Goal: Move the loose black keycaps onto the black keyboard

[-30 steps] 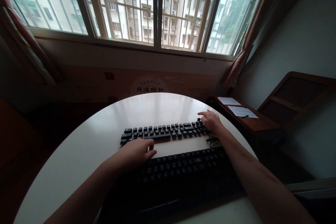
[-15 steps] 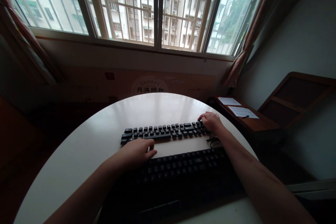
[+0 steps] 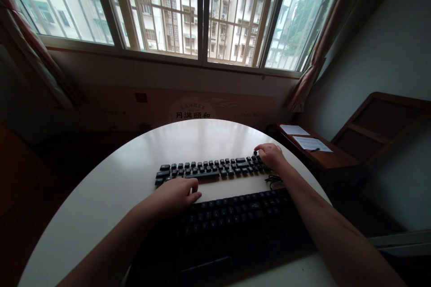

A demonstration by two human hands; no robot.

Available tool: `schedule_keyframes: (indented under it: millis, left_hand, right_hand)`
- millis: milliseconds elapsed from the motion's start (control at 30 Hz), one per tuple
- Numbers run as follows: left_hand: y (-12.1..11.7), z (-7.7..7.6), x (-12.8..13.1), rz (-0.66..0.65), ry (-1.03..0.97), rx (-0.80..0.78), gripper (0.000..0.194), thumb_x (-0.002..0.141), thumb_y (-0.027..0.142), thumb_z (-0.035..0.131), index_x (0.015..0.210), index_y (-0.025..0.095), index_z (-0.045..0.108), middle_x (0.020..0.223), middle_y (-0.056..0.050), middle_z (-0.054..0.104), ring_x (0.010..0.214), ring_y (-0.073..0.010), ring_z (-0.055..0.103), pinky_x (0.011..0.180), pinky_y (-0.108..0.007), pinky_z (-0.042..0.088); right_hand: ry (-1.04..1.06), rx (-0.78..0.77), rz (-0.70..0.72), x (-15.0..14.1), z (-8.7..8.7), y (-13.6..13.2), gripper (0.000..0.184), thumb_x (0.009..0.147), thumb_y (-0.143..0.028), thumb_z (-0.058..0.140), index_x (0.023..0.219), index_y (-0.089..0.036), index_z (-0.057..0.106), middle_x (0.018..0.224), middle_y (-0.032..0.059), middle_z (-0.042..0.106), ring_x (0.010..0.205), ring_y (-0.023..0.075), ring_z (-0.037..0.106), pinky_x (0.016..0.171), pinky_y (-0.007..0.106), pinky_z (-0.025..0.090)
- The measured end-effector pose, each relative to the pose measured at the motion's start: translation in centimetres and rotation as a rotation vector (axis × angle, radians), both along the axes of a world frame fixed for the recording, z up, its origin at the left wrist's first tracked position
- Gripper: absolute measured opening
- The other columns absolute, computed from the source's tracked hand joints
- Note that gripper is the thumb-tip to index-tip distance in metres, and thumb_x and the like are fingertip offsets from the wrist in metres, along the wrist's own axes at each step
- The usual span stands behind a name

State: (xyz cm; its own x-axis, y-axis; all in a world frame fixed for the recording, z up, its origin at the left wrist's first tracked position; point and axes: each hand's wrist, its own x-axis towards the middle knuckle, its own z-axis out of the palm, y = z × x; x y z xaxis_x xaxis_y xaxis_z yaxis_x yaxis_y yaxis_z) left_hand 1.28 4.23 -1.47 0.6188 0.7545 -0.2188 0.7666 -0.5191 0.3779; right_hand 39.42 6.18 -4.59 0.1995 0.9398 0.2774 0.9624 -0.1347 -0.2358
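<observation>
While the left hand (image 3: 175, 192) lies loosely curled, thumb apart, beside blocky black keycaps (image 3: 242, 165) rowed on a glossy, rounded table (image 3: 101, 179), the right hand (image 3: 271, 156) bends at their right end; pinch indeterminable. Black keyboard (image 3: 222, 213) nearer.

Lettering on the far keycaps (image 3: 240, 160) is too small to be read, their right end is partly covered by the right hand (image 3: 270, 155), and the near keyboard (image 3: 232, 210) is partly lost in shadow.
</observation>
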Motion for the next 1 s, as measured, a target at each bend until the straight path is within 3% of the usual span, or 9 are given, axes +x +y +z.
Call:
schedule_keyframes:
  millis: [200,500,733,1000]
  left_hand:
    - [-0.09,0.1,0.04,-0.006,0.008,0.008,0.032,0.091,0.051,0.049,0.092,0.024,0.066,0.094,-0.006,0.071,0.084,-0.0256,0.065,0.067,-0.033,0.044]
    - [0.06,-0.18,-0.11,0.001,-0.001,-0.012,0.034,0.09,0.054,0.049,0.092,0.024,0.066,0.093,-0.007,0.071,0.083,-0.0255,0.065,0.067,-0.033,0.044]
    - [0.17,-0.38,-0.04,0.006,-0.009,-0.015,0.034,0.09,0.054,0.05,0.092,0.024,0.066,0.093,-0.007,0.071,0.083,-0.0251,0.065,0.066,-0.032,0.044]
    - [0.13,-0.19,-0.03,0.0,-0.004,-0.007,0.034,0.09,0.053,0.049,0.092,0.024,0.066,0.093,-0.007,0.071,0.082,-0.0252,0.065,0.065,-0.032,0.044]
  right_hand:
    - [0.001,-0.034,0.019,0.07,-0.28,0.18,0.039,0.089,-0.022,0.041,0.093,-0.028,0.078,0.108,0.0008,0.076,0.109,0.0221,0.062,0.104,0.039,0.035]
    - [0.013,-0.057,0.049,-0.17,-0.25,0.13,0.038,0.092,-0.023,0.041,0.106,-0.03,0.075,0.118,0.0003,0.073,0.123,0.0224,0.057,0.106,0.038,0.035]
    - [0.012,-0.102,0.078,-0.43,-0.27,-0.01,0.037,0.099,-0.042,0.041,0.103,-0.03,0.076,0.116,0.0042,0.074,0.135,0.0305,0.047,0.111,0.052,0.026]
    - [0.017,-0.12,0.108,-0.45,-0.41,0.17,0.038,0.101,-0.041,0.041,0.095,-0.029,0.076,0.119,0.0042,0.073,0.136,0.0324,0.047,0.111,0.06,0.025]
